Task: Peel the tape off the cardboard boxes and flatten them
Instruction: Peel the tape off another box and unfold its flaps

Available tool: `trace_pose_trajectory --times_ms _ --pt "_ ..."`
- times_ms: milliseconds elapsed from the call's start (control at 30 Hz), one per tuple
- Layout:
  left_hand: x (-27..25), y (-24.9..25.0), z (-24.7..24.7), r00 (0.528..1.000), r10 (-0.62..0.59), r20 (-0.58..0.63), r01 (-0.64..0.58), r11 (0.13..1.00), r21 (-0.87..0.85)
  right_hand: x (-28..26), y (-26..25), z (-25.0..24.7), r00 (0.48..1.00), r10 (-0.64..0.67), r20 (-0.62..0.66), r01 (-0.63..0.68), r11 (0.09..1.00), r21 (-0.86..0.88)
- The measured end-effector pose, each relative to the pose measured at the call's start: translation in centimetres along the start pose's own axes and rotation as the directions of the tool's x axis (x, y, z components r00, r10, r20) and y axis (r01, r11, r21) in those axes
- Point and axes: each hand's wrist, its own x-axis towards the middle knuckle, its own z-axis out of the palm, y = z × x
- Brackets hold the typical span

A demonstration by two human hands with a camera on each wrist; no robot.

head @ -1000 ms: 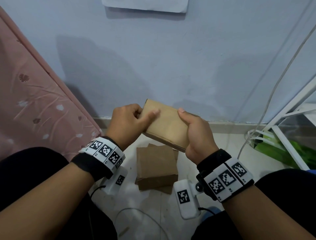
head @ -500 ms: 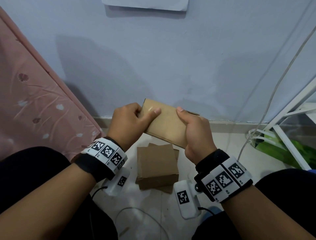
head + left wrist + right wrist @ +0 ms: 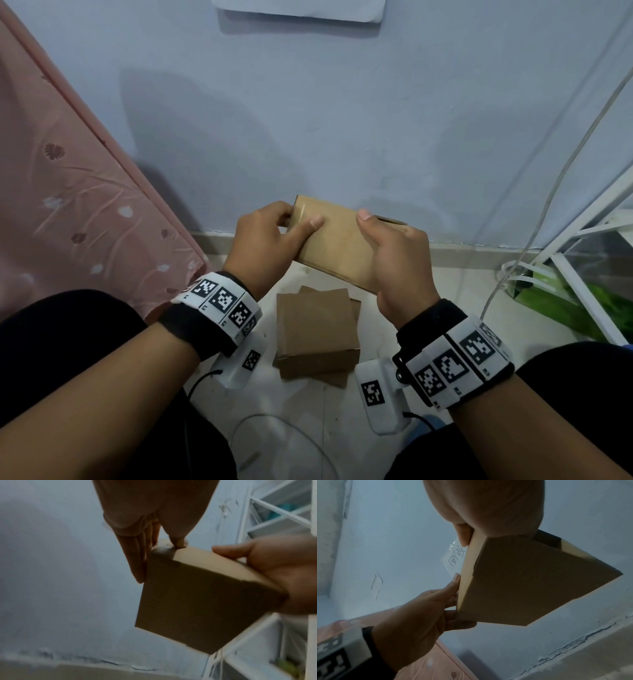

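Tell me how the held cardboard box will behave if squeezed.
The cardboard box looks thin and probably light, held up by the left hand and right hand. Its flat faces suggest moderate stiffness, though likely crushable.

I see a small flat brown cardboard box [image 3: 337, 245] held up in the air, tilted, its broad face toward me. A strip of clear glossy tape [image 3: 301, 214] runs over its corner at 10 o'clock. Below it, at 6 o'clock, a pile of flattened brown cardboard pieces [image 3: 317, 330] lies on the pale floor.
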Motion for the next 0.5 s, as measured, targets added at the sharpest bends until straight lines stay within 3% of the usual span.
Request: trace_pose_trajectory --times_ms 133,233,367,433,500 --pt "0.71 -0.64 -0.48 0.999 0.035 0.002 -0.034 0.992 -0.122 0.23 0.01 -0.30 0.999 -0.033 0.007 0.033 0.999 -0.026" --pt "0.43 -0.15 -0.16 0.990 0.133 0.055 -0.141 0.971 0.194 -0.01 0.21 -0.15 0.995 -0.098 -0.001 0.098 0.994 -0.049" --pt "0.33 0.09 0.11 0.974 0.180 0.137 -0.226 0.812 0.538 -0.52 0.61 0.09 0.970 -0.243 0.013 0.241 0.952 -0.189" --pt "0.55 0.25 0.15 0.975 0.175 0.134 -0.220 0.796 0.564 -0.66 0.69 0.11 0.956 -0.292 0.020 0.288 0.929 -0.234" --pt "0.84 0.17 0.15 0.985 0.165 0.054 -0.172 0.878 0.447 -0.46 0.63 0.05 0.962 -0.272 -0.021 0.262 0.941 -0.213"
